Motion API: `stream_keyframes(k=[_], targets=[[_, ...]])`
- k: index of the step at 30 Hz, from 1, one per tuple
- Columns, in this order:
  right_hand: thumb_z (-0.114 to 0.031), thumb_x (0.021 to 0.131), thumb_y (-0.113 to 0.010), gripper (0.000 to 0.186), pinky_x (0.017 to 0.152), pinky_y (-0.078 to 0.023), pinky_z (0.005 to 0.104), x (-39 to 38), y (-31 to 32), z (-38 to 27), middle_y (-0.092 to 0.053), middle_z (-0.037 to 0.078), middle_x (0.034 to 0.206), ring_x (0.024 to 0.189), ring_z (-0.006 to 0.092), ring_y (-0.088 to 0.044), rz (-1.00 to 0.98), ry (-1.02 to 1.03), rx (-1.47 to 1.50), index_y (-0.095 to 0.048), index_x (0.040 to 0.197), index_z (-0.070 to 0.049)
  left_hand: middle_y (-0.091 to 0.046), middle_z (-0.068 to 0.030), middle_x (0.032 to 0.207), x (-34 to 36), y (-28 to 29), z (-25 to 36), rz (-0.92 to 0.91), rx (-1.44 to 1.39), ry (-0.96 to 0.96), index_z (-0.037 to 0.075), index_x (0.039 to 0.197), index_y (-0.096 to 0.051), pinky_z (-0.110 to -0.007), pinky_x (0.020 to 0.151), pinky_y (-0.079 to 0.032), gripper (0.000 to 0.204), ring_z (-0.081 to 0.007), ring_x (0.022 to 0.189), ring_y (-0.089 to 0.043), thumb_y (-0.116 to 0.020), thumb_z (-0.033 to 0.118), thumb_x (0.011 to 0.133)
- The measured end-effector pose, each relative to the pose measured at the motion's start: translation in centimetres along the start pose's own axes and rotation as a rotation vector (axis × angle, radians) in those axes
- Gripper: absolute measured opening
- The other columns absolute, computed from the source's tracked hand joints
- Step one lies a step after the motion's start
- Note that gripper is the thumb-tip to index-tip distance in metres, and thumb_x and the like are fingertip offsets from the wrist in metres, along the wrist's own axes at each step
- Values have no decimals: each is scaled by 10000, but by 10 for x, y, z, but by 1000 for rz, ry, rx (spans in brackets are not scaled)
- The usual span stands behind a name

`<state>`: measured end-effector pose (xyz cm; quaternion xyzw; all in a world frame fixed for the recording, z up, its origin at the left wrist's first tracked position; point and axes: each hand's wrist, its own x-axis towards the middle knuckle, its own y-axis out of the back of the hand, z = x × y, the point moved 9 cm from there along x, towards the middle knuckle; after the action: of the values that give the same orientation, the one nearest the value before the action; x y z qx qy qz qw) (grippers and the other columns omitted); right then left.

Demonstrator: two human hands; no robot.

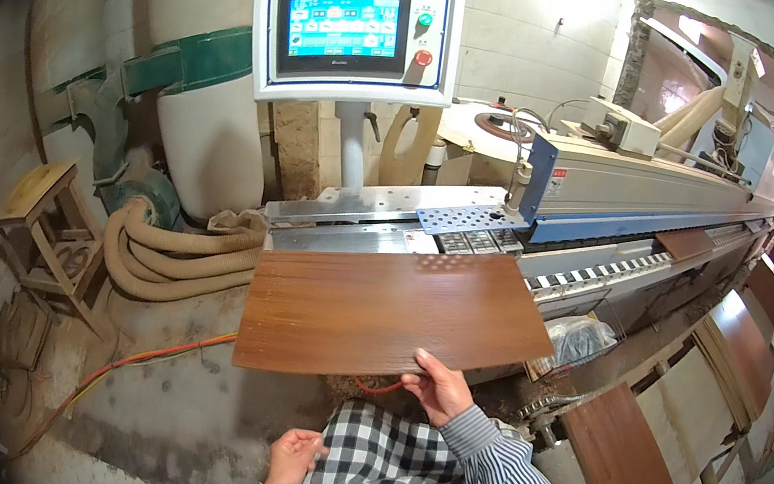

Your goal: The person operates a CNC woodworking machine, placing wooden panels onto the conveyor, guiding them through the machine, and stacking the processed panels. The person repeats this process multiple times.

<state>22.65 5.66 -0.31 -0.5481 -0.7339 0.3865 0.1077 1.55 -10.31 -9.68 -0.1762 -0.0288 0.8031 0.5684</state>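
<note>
Brown panel is held mid-frame, near edge pinched by right hand, thumb on top. Left hand, lower centre, is loosely curled, nothing seen in it; whether fully closed can't be told. Panel's far edge overlaps near end of the long machine, upper right; contact underneath is hidden. Step looks like loading. Next, panel probably needs to be levelled, squared to the blue perforated plate and steadied left-handed before being fed.

The brown board partly hides the metal machine bed.
</note>
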Motion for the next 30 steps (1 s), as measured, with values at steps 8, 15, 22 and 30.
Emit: stream_keyframes(k=[8, 15, 22, 30], targets=[[-250, 942, -595, 245, 698, -562, 294, 60, -22, 0, -673, 72, 858, 756, 160, -662, 3, 5, -256, -598, 977, -8, -614, -169, 599, 20, -60, -50, -218, 1205, -482, 70, 642, -635, -438, 526, -487, 390, -346, 552, -611, -602, 373, 886], [-438, 953, -530, 421, 624, -524, 269, 89, -33, 12, -678, 68, 805, 651, 131, -641, 52, -2, -389, -605, 962, -24, -589, -122, 524, 12, -85, -39, -287, 1212, -666, 81, 600, -605, -424, 481, -476, 372, -304, 476, -588, -625, 340, 867], [-430, 957, -529, 465, 595, -505, 236, 97, -76, 54, -674, 84, 811, 637, 122, -630, -106, -9, -373, -617, 1017, 22, -569, -125, 502, 9, -88, -33, -255, 1147, -784, 69, 574, -574, -438, 457, -451, 362, -305, 453, -566, -633, 298, 849], [-422, 955, -531, 434, 574, -482, 232, 94, -75, 52, -678, 51, 798, 610, 92, -600, -19, -24, -329, -621, 971, 2, -560, -134, 494, 11, -82, -36, -231, 1141, -778, 66, 557, -556, -438, 456, -448, 358, -312, 448, -561, -649, 284, 825]])
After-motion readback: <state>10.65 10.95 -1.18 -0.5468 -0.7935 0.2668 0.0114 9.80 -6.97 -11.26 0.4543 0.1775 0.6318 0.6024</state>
